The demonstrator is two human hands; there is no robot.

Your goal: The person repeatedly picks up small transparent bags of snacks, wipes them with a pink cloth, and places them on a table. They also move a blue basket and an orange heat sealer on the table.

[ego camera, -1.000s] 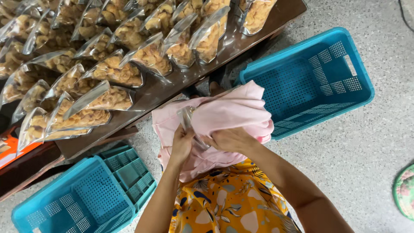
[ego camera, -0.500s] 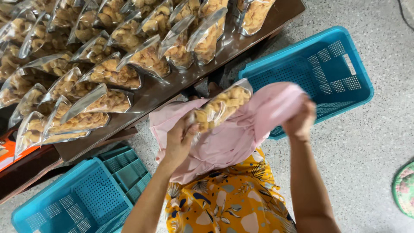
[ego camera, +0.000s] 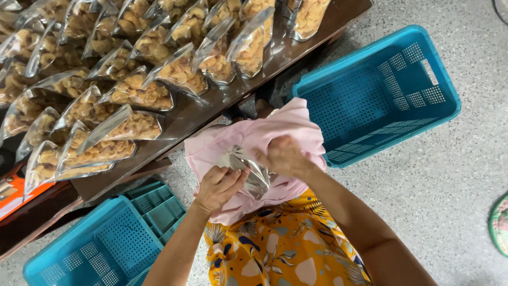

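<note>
A pink cloth (ego camera: 248, 139) lies over my lap, above a yellow flowered garment (ego camera: 280, 249). On it rests a clear plastic snack bag (ego camera: 248, 170), mostly wrapped in the cloth. My left hand (ego camera: 218, 185) grips the bag's near end together with a fold of cloth. My right hand (ego camera: 283, 156) presses the pink cloth over the bag's other side. Several filled snack bags (ego camera: 132, 95) lie in rows on the dark brown table (ego camera: 211, 114) in front of me.
A blue plastic crate (ego camera: 375, 95) stands on the speckled floor at the right, nothing visible inside. A second blue crate (ego camera: 100, 243) sits at the lower left, under the table's edge. An orange object (ego camera: 13, 193) shows at the far left.
Half a second ago my left hand held a filled snack bag up over the cloth and my right hand was out to the right. Now both hands are together with the bag wrapped in cloth.
</note>
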